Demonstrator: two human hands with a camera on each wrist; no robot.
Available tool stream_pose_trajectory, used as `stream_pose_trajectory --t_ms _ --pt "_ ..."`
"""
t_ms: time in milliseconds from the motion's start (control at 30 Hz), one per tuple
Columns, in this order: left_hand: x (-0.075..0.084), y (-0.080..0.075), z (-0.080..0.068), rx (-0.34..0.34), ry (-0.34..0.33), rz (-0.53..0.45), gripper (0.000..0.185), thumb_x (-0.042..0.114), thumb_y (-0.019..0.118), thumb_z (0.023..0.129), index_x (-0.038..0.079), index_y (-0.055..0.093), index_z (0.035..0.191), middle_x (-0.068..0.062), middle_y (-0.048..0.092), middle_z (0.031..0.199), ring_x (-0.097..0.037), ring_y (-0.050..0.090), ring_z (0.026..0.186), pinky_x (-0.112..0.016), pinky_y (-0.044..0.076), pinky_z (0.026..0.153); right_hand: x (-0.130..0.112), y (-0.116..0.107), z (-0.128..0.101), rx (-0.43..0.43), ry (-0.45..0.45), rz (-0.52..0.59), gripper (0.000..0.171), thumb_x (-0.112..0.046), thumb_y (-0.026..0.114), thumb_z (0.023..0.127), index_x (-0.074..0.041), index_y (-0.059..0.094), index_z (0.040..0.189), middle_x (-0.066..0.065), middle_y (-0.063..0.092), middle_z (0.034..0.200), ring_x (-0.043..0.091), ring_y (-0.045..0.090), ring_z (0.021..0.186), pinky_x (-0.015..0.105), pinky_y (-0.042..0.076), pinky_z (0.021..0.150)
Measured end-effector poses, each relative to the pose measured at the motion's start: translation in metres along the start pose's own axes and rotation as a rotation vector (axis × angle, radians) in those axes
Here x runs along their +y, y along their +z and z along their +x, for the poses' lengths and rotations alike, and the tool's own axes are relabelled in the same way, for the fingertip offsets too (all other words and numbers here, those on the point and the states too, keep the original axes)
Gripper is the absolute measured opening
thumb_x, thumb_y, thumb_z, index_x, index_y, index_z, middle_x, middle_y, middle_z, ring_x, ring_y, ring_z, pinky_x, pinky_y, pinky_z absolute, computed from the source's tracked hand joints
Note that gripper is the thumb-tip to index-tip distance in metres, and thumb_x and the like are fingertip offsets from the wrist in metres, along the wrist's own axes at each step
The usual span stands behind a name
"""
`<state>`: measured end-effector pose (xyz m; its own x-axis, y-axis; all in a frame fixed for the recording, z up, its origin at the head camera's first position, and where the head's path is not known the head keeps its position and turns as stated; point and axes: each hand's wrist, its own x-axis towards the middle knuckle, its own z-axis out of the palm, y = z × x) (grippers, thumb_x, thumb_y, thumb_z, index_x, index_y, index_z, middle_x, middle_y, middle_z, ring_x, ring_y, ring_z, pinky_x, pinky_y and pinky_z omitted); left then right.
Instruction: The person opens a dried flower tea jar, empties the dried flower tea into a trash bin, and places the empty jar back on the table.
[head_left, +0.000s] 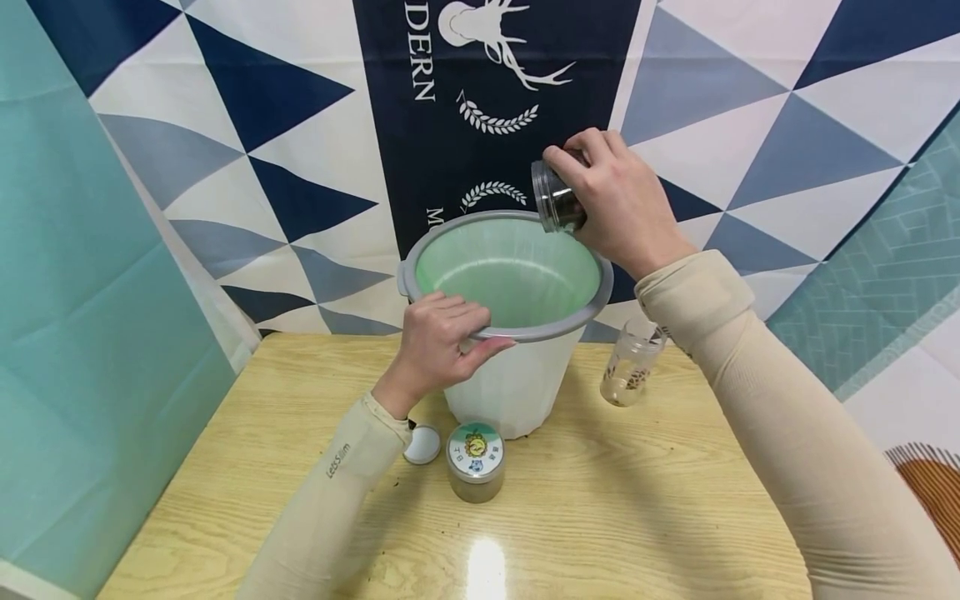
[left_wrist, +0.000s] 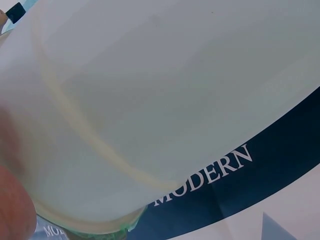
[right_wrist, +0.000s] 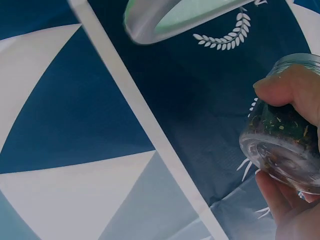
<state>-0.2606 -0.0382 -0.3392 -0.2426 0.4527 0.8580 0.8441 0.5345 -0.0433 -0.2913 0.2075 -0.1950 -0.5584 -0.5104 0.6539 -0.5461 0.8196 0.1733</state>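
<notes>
We see two hands at work above a pale yellow wooden table (head_left: 600,517). The left hand (head_left: 442,337) is closed around the near edge of a white bucket-shaped bin with pale green inside (head_left: 517,383); its fingers bend over the grey rim (head_left: 600,287) and its thumb lies along the outer side. The right hand (head_left: 622,200) is higher, at the far right part of the rim, and it holds firmly a clear round jar with screw thread (head_left: 553,200), fingers and thumb on opposite sides. This jar is tilted, with its mouth turned to the left over the bin, and from the right wrist we notice dark greenish pieces inside it. Below the left hand, in front of the bin, stands a silver round tin with a printed green and white top (head_left: 477,467). A small white round disc (head_left: 422,445) lies just beside it, near the left wrist. Below the right hand, a clear cylindrical container with small printed pattern (head_left: 632,367) stands to the right of the bin.
</notes>
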Motion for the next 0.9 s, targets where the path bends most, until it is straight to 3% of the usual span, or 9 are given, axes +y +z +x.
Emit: stream_pose_trajectory --t_ms 167,667,900 --pt "0.0003 -0.0015 0.0006 -0.006 0.003 0.000 0.065 0.066 0.037 0.105 0.015 0.051 0.066 0.006 0.052 0.056 -0.012 0.045 0.052 -0.029 0.033 0.056 0.0003 -0.0003 -0.0002 0.027 -0.027 -0.019 0.065 0.017 0.066 0.074 -0.005 0.060 0.134 0.026 0.057 0.129 0.047 0.055 0.114 0.058 0.054 0.097" --pt "0.0013 -0.0059 0.0018 -0.062 -0.009 -0.001 0.066 0.066 0.035 0.105 0.015 0.049 0.066 0.006 0.050 0.057 -0.012 0.043 0.053 -0.029 0.033 0.056 0.0031 -0.0015 -0.0033 0.029 -0.029 -0.009 0.072 0.011 0.073 0.069 -0.008 0.058 0.137 0.025 0.057 0.129 0.044 0.055 0.109 0.059 0.054 0.091" --pt "0.0003 -0.0048 0.0009 -0.071 -0.009 0.009 0.065 0.066 0.034 0.105 0.015 0.049 0.067 0.006 0.046 0.056 -0.012 0.042 0.052 -0.028 0.032 0.056 0.0033 -0.0009 -0.0015 0.054 -0.066 -0.040 0.067 0.020 0.071 0.073 -0.007 0.061 0.133 0.026 0.057 0.129 0.046 0.055 0.117 0.059 0.055 0.095"
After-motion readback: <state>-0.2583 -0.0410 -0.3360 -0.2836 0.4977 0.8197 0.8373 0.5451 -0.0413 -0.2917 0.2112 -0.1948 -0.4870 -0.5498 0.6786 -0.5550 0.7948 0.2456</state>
